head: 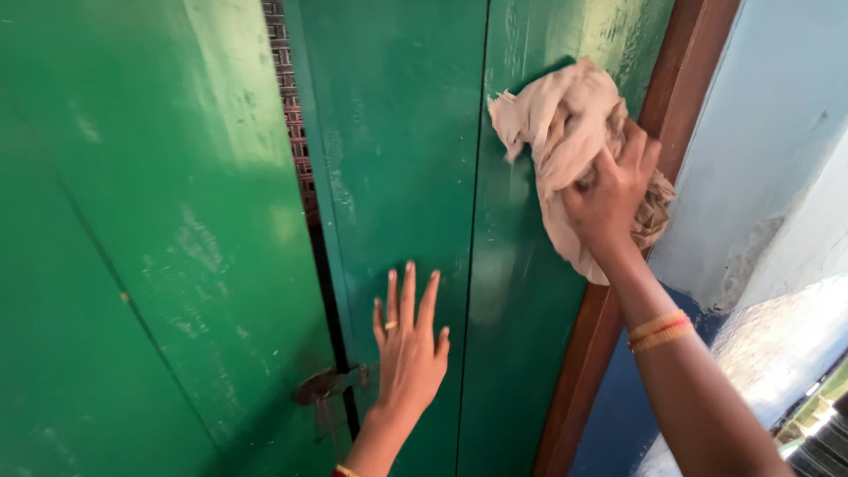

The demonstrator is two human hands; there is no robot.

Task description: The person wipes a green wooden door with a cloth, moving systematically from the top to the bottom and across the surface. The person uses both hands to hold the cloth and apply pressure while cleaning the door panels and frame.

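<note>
Landmark: a green double door [397,132], painted and scuffed, is taken as the reference for every place below.
Right hand: the right hand [609,194] is seen closed around a bunched cloth, fingers curled into the fabric and pressing it flat against the door's right leaf, high up and close to that leaf's outer edge.
Cloth: a crumpled beige cloth [561,132] is held against the green paint; most of it is spread above and to the left of the gripping hand, and a loose part hangs below the hand, over the door's outer edge.
Left hand: the left hand [408,349] is laid open and flat on the same right leaf, lower down and just beside the gap between the two leaves; the fingers are stretched upward and slightly apart, and nothing is held in it.
Ring: a ring [390,325] is worn on one finger of the left hand.
Bangles: orange and gold bangles [658,331] are worn on the right wrist, below the cloth.
Latch: a dark metal latch [331,384] is fixed across the gap between the leaves, just left of the left wrist.
Frame: a brown wooden frame [689,62] is set along the door's right edge, partly covered by the cloth.
Wall: a pale blue wall [768,132] is seen beyond the frame.
</note>
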